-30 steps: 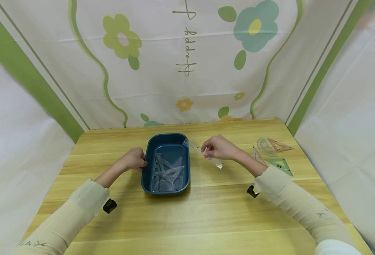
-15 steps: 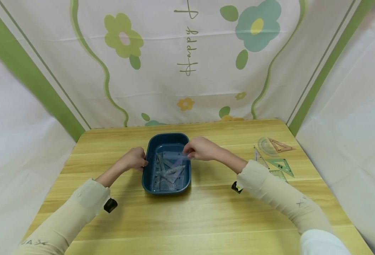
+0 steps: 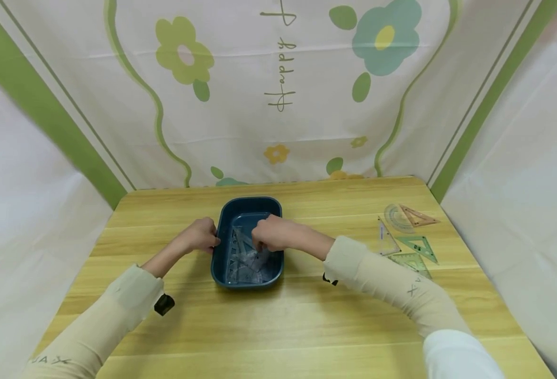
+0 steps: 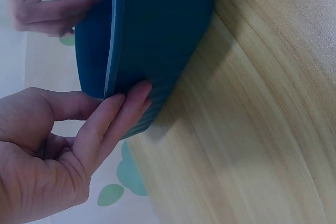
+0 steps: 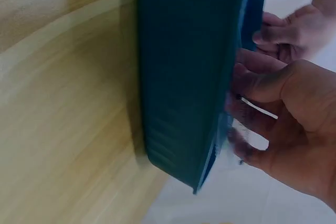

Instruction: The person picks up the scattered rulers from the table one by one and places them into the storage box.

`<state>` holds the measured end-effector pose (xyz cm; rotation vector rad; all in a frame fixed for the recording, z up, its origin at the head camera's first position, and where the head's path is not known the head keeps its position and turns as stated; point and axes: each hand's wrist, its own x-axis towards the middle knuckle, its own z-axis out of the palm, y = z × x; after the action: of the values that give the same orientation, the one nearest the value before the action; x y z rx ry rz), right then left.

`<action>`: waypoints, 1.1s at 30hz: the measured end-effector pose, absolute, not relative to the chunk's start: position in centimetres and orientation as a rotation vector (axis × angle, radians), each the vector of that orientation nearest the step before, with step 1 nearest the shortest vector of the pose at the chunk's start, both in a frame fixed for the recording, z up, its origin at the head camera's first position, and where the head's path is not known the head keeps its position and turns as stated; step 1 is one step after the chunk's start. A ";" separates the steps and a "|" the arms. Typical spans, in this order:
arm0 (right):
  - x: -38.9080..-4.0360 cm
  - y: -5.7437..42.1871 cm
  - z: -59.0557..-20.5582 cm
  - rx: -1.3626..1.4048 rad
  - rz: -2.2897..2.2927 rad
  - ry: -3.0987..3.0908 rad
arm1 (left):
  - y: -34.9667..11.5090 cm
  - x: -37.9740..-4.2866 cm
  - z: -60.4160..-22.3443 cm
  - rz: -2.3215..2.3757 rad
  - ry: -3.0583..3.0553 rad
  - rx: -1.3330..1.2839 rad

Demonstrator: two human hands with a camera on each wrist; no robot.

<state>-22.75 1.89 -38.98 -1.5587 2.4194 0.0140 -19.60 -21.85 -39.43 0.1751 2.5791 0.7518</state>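
Note:
A dark blue rectangular bin (image 3: 247,287) stands on the wooden table. My left hand (image 3: 202,235) pinches its left rim, thumb over the edge and fingers against the outer wall in the left wrist view. Inside the bin, my right hand (image 3: 275,233) reaches down with curled fingers and holds a clear plastic ruler (image 3: 260,260), partly hidden by the hand. In the right wrist view, the ruler's marked edge shows faintly beside the fingers. Several clear drawing pieces (image 3: 240,267) overlap on the bin floor, among them a stencil ruler with cut-out shapes (image 3: 233,260).
On the table's right side lie a clear protractor (image 3: 397,219), an orange set square (image 3: 418,216), a clear set square (image 3: 387,239), a green set square (image 3: 419,246) and a pale green marked piece (image 3: 412,262). A flowered cloth (image 3: 240,121) hangs behind the table.
My right hand has moved left with the clear ruler, from beside the bin to down inside it. The pale green piece came out from behind my arm. My left hand stays on the rim.

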 end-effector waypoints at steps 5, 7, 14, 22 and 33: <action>-22.7 2.0 -39.2 -1.554 -0.079 2.396 | -21.6 -19.6 -39.5 0.771 2.565 0.174; -22.9 2.4 -39.1 -1.574 -0.143 2.400 | -21.6 -19.5 -39.4 0.773 2.563 0.174; -23.1 5.1 -38.5 -1.623 -0.313 2.425 | -21.7 -19.6 -39.2 0.758 2.575 0.192; -23.0 9.2 -38.4 -1.537 -0.502 2.538 | -21.8 -19.5 -39.2 0.740 2.578 0.182; -23.5 14.9 -39.5 -1.285 -0.583 2.693 | -21.6 -19.7 -39.4 0.732 2.579 0.178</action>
<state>-23.47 14.92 -39.50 -1.2848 2.6926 -0.5834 -19.73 -21.62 -39.41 0.1778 2.5792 0.7321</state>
